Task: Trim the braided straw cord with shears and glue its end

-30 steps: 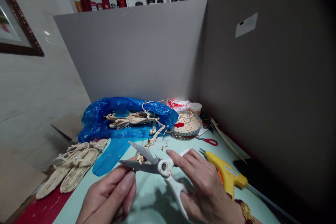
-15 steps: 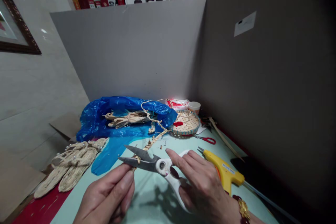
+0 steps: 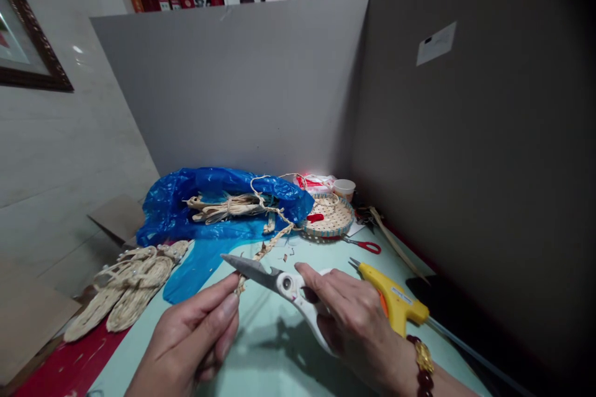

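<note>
Between thumb and fingers, my left hand [image 3: 195, 329] pinches the near end of a braided straw cord [image 3: 270, 245]. The cord runs away from me over the table toward a blue plastic bag. My right hand [image 3: 349, 310] grips the white handles of a pair of scissors [image 3: 286, 284], its index finger lying along the top. Their dark blades are closed together and lie across the cord just above my left fingertips. Whether the cord is cut through there I cannot tell.
A yellow glue gun [image 3: 395, 298] lies to the right, with red-handled scissors [image 3: 367, 247] behind it. A woven basket [image 3: 335, 217] and white cup [image 3: 344, 188] stand farther back. The blue bag [image 3: 161, 211] holds a straw bundle [image 3: 226, 208]. Straw sandals [image 3: 139, 291] lie at left; grey panels enclose the back and right.
The scissor blades have gone from open around the cord to closed across it. My left hand keeps its pinch on the cord.
</note>
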Tool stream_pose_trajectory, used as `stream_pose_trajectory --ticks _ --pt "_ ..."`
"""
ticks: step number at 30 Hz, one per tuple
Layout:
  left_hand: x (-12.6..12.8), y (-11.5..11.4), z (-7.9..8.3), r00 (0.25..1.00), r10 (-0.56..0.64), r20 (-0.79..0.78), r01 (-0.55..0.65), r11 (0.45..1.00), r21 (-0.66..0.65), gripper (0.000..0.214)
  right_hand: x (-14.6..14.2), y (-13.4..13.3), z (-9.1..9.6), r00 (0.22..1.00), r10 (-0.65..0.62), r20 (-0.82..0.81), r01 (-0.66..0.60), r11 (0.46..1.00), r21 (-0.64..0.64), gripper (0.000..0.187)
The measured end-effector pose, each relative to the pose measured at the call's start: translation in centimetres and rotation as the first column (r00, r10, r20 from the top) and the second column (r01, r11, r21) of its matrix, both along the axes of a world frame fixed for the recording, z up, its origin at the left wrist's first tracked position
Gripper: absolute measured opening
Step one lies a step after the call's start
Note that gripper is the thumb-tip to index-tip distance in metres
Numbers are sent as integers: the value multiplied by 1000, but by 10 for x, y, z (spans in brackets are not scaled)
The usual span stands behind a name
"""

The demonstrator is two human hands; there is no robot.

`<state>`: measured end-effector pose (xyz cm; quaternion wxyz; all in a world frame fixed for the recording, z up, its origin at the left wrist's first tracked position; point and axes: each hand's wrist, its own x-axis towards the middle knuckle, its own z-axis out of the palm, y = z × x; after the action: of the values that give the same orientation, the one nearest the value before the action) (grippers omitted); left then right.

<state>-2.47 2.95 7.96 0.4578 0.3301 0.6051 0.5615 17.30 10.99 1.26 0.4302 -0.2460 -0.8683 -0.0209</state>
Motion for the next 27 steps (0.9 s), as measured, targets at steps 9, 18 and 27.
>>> stream_pose_trajectory --ticks 9,18,27 --pt "6 2 -6 988 -138 75 141 989 -34 40 -9 -1 17 931 -105 -349 -181 697 -694 22" --pt "14 4 -30 959 -282 -24 277 952 -129 38 -19 -11 25 667 -256 -700 -657 242 -714 42" --pt "21 -1 -33 920 -362 153 386 907 -171 38 -17 -9 25 602 -347 -719 -709 182 -681 52"
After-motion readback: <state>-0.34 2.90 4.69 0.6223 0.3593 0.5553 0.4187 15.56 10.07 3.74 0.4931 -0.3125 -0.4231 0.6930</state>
